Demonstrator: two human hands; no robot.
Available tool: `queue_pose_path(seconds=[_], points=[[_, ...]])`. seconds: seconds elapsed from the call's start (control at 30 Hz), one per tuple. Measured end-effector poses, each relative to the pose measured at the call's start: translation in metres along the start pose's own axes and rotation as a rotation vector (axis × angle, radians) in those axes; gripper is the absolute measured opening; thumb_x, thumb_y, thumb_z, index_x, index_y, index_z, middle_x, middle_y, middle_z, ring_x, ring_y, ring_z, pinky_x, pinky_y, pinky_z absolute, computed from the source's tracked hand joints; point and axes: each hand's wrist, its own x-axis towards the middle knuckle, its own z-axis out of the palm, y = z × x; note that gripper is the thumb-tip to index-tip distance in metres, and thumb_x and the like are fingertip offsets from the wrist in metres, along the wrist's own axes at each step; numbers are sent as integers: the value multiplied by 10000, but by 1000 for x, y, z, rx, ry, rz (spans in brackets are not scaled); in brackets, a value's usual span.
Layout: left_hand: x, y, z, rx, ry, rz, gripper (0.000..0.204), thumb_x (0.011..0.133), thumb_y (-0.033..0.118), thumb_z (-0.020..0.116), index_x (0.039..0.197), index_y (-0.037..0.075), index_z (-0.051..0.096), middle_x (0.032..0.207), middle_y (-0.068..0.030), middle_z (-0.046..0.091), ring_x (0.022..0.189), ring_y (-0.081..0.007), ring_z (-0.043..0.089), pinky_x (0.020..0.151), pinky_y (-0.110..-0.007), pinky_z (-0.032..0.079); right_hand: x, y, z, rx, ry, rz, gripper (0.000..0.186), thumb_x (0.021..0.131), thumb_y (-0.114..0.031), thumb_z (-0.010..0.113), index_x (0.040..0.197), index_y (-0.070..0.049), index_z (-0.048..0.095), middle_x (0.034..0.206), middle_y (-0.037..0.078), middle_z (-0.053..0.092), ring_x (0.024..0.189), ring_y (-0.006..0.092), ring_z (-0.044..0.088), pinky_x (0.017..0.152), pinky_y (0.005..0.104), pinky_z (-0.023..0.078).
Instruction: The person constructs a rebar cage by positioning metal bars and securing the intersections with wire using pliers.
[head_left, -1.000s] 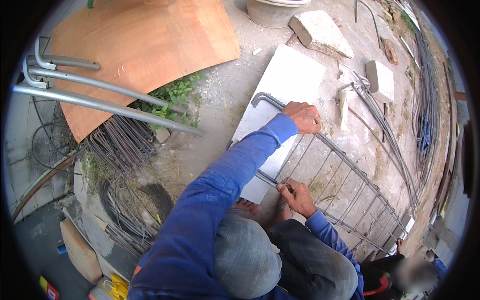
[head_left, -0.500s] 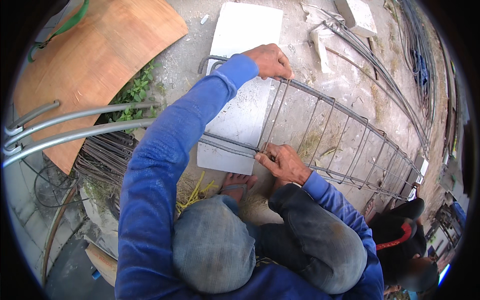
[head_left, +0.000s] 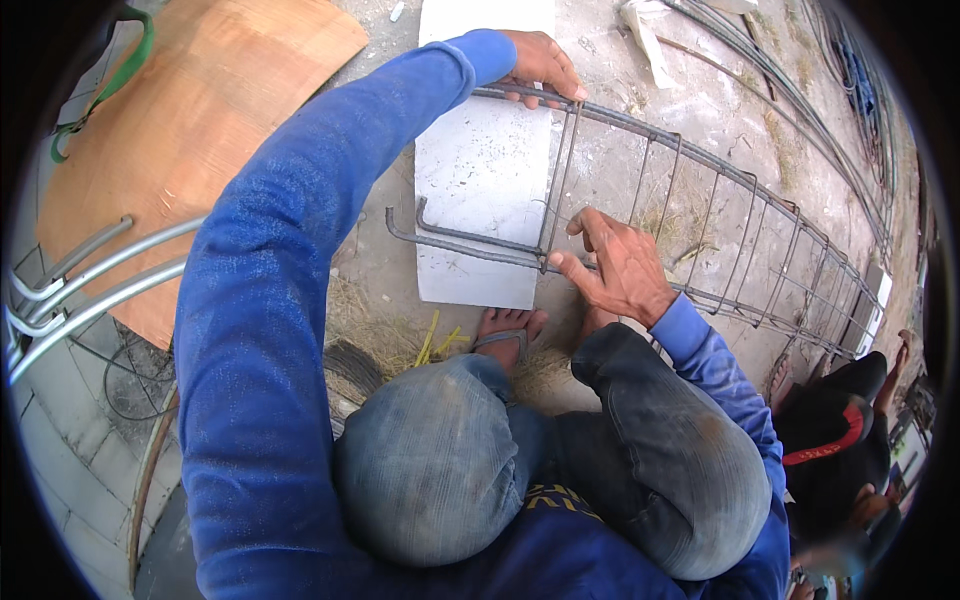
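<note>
A long rebar cage point(head_left: 752, 188) of ribbed bars and thin square stirrups stretches from in front of me to the far right. At the far side, my left hand point(head_left: 540, 68) is closed around the upper bars beside the end stirrup point(head_left: 562, 180). My right hand point(head_left: 628, 268) is at the lower bars, thumb and forefinger spread apart, with nothing visible between them. Left of the end stirrup, the hooked ends of the lower bars point(head_left: 455, 243) lie over a white board point(head_left: 475, 180). The fingers' undersides are partly hidden.
A curved plywood sheet point(head_left: 200, 130) and bent metal tubes point(head_left: 110, 285) are on the left. Long loose rods point(head_left: 775, 75) lie at the far right. Another person in dark clothes point(head_left: 835, 430) crouches at right, by the cage's far end. Yellow strips point(head_left: 430, 340) lie near my foot.
My right hand has come off the lower bar and its fingers have spread. My left forearm has swung up and outward, uncovering the lower bars' hooked ends. The view has shifted slightly.
</note>
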Motion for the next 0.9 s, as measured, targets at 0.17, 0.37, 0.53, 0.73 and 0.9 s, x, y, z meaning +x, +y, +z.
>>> queue_pose_path(seconds=[0.17,0.37,0.53,0.73,0.9], points=[[4,10,2,-68,35,-78,445,883,459,754,1175,125,739,884,-29,735,524,-50,552,457,-205,404,3,16,-74,-188,361,62,200,1005,-186,538,1011,-36,671,906,221,686,718,379,676,657,467,527],[11,28,4,-86,36,-129,402,881,459,757,1118,134,757,844,-24,728,521,-56,541,459,-220,407,51,36,-142,-488,280,90,198,980,-146,559,1136,-76,658,743,182,699,677,374,695,636,490,538],[22,43,-6,-104,-12,-211,382,875,451,762,1082,129,758,844,-19,723,555,-73,555,466,-241,411,106,57,-163,-718,131,-16,173,973,-181,587,1086,-142,713,774,117,723,703,320,707,645,445,538],[30,47,-14,-148,-65,-230,338,866,429,776,1034,140,727,844,-1,706,553,-61,545,439,-232,378,146,56,-165,-693,-121,-18,143,954,-218,643,995,-221,780,849,3,760,883,200,716,937,499,450],[38,46,-17,-172,-85,-232,399,867,420,776,1143,142,697,926,7,716,548,-49,538,427,-210,365,175,70,-165,-798,-147,-194,158,923,-151,671,922,-246,797,851,-3,751,944,197,703,1009,561,401]])
